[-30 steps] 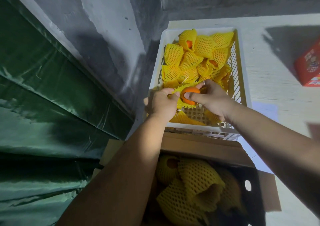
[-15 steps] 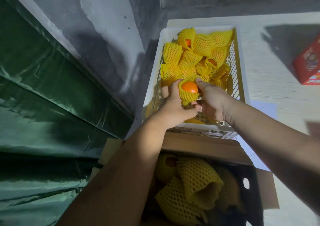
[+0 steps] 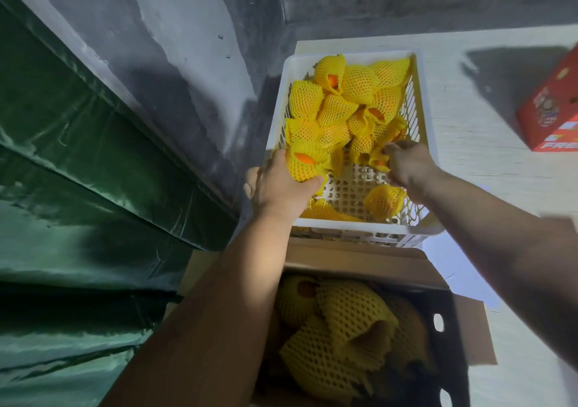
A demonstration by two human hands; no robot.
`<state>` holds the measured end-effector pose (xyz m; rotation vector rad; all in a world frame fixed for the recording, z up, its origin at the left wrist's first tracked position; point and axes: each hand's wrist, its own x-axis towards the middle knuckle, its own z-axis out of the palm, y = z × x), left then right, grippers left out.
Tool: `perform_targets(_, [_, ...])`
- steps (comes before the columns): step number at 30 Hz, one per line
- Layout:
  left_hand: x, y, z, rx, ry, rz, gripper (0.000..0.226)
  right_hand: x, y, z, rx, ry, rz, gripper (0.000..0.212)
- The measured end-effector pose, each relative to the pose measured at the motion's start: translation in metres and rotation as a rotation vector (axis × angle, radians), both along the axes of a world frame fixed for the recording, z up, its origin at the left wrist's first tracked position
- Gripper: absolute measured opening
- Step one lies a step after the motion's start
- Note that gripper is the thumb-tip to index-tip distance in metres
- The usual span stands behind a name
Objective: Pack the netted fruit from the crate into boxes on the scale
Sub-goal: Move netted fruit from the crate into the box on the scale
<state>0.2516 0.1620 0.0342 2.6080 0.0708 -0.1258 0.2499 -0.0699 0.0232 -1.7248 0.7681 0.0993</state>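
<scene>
A white plastic crate [image 3: 359,238] on the table holds several oranges in yellow foam nets [image 3: 344,106]. My left hand [image 3: 278,188] grips one netted orange [image 3: 305,161] at the crate's left side, orange peel showing through the net's mouth. My right hand [image 3: 406,166] reaches into the pile further right, its fingers pinching another yellow net [image 3: 377,158]. One more netted fruit [image 3: 384,200] lies on the crate floor below my right hand. An open cardboard box [image 3: 359,263] below the crate holds several netted fruit [image 3: 344,331]. No scale shows.
A green tarp [image 3: 78,188] hangs along the left. A grey wall [image 3: 187,47] stands behind the crate. A red carton [image 3: 553,109] sits on the white table at the right edge. White paper [image 3: 450,259] lies beside the box.
My hands have separated: the left kept the netted orange and shifted left, while the right let go of it and moved right into the pile to pinch another net.
</scene>
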Motion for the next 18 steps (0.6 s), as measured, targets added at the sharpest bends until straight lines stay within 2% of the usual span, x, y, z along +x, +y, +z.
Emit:
perform_targets(3, [0.000, 0.002, 0.002, -0.043, -0.027, 0.015, 0.087, -0.008, 0.002, -0.011, -0.502, 0.255, 0.450, 0.072])
perform_targets(5, [-0.001, 0.002, 0.006, -0.183, -0.011, -0.022, 0.085, -0.017, 0.012, -0.004, -0.616, 0.222, 0.576, 0.080])
perform_targets(7, [-0.005, -0.001, 0.014, -0.343, 0.025, -0.093, 0.079, -0.025, 0.021, 0.013, -0.521, 0.058, 0.555, 0.081])
perform_targets(9, [-0.009, -0.004, 0.028, -0.395, 0.016, -0.173, 0.071, -0.028, 0.029, 0.033, -0.547, 0.035, 0.607, 0.081])
perform_targets(12, [-0.015, -0.007, 0.047, -0.363, -0.050, -0.228, 0.069, -0.028, 0.035, 0.069, -0.977, 0.283, 0.754, 0.062])
perform_targets(13, [-0.019, -0.007, 0.054, -0.355, -0.066, -0.227, 0.068, -0.031, 0.039, 0.081, -1.026, 0.284, 0.753, 0.053])
perform_targets(14, [-0.024, -0.006, 0.061, -0.382, -0.068, -0.216, 0.065, -0.037, 0.044, 0.092, -0.977, 0.214, 0.754, 0.046])
perform_targets(16, [-0.037, -0.002, 0.076, -0.550, -0.029, -0.169, 0.054, -0.052, 0.054, 0.107, -0.666, -0.029, 0.752, 0.026])
perform_targets(17, [-0.046, 0.002, 0.086, -0.650, 0.000, -0.150, 0.054, -0.062, 0.061, 0.118, -0.514, -0.115, 0.770, 0.022])
perform_targets(18, [-0.055, 0.007, 0.094, -0.737, 0.031, -0.139, 0.057, -0.072, 0.068, 0.129, -0.387, -0.183, 0.802, 0.028])
